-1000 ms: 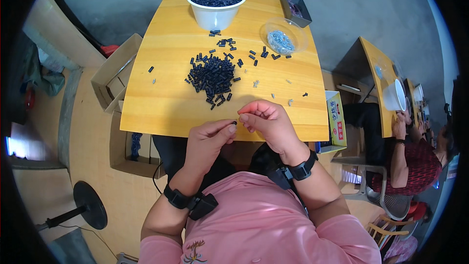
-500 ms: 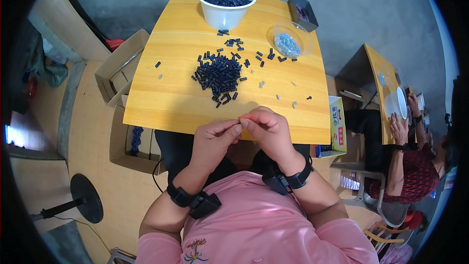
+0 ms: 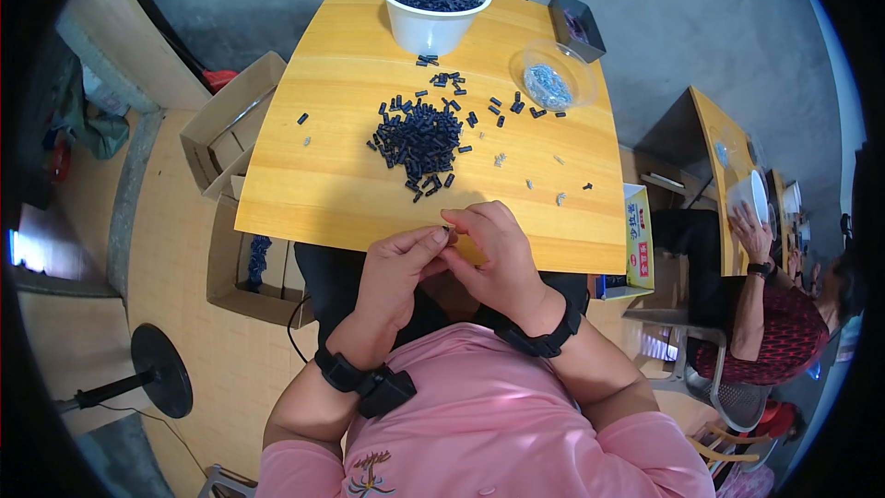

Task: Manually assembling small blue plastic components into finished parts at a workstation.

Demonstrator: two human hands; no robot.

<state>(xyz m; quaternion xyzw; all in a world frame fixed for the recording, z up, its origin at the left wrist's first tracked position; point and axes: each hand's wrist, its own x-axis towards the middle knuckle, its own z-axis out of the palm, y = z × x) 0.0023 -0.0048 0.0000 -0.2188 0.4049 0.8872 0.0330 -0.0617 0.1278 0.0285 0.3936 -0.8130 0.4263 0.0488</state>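
Left hand [image 3: 395, 267] is pinching a small dark piece [image 3: 448, 231] between thumb and fingertips; right hand [image 3: 502, 254] is curving thumb and fingers narrowly beside it, whether gripping anything cannot be told. Both are working at the near edge of the wooden table [image 3: 313, 194]. Just ahead of the hands, a loose pile of black pieces [image 3: 419, 140] is lying. Farther ahead, a white tub [image 3: 426, 35] is standing upright, holding similar pieces up to near its rim. Ahead and right, a clear round dish [image 3: 580, 74] is holding small silvery parts [image 3: 548, 87]; beyond it, a black box [image 3: 595, 44] is containing something purplish, unclear. Left of the hands, below table level, an open cardboard box [image 3: 224, 263] is holding a dark blue bundle [image 3: 259, 260].
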